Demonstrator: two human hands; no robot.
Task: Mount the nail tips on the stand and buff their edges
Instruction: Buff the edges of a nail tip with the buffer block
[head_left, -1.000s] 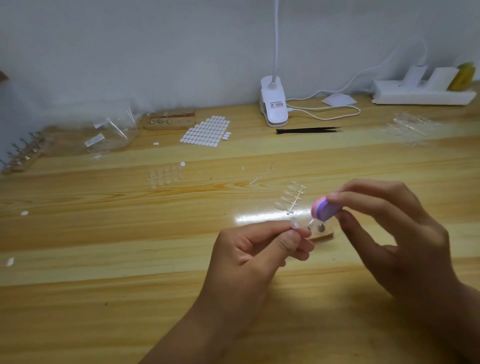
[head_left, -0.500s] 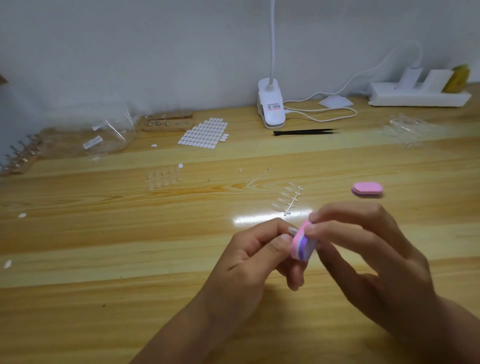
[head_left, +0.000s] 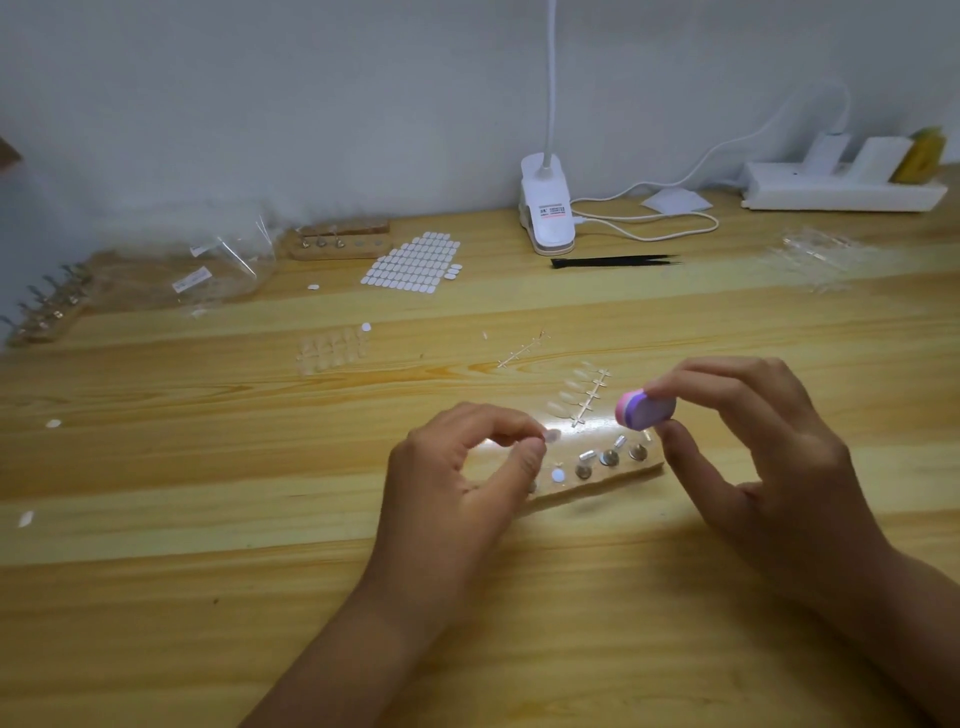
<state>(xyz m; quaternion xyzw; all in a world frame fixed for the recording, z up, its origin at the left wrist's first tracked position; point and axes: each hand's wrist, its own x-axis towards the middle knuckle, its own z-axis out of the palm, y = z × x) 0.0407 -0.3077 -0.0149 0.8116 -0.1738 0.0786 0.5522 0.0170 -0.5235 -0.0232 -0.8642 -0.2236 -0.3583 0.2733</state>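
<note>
Our left hand (head_left: 457, 467) is pinching a nail tip (head_left: 552, 435) just beside the stand (head_left: 618, 480) for mounting; our right hand (head_left: 753, 441), at three o'clock, is gripping the buffer (head_left: 645, 411).

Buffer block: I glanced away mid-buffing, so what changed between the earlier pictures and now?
The right hand pulled the buffer block rightward, off the nail tip it was touching half a second ago. The left hand brought that tip up to the wooden stand. Both grips stayed; nothing was let go.
</note>
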